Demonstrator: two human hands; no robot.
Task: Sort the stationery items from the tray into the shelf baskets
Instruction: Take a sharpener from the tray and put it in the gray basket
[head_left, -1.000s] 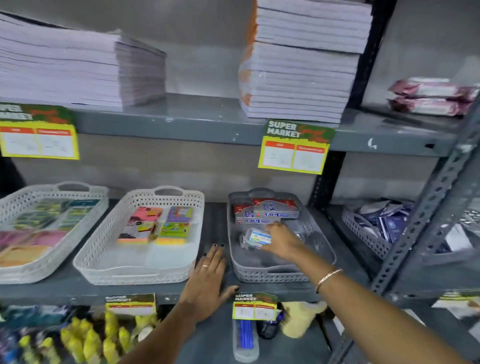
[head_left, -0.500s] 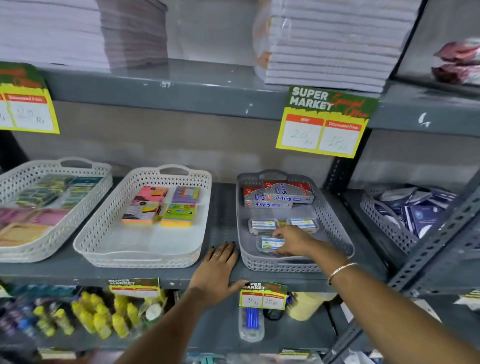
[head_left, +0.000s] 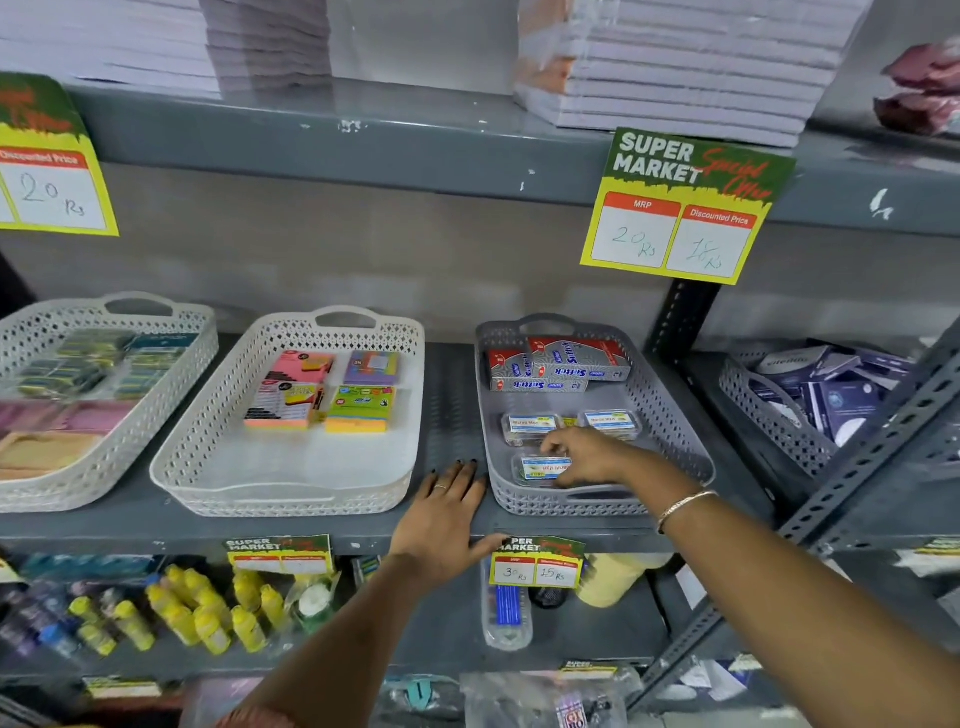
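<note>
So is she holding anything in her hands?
Right hand rests on the right end of a small clear box in the grey basket; a closed grip cannot be told. Left hand lies flat on the shelf.

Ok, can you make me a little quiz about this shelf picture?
1. True or false: the left hand rests flat on the shelf.
2. Which basket is the right hand in? A white B grey C blue
3. Fill in: the grey basket holds three small clear ____.

Key: 1 true. 2 B. 3 boxes; the front one lies at the right hand's fingertips, the other two sit behind it.
</note>
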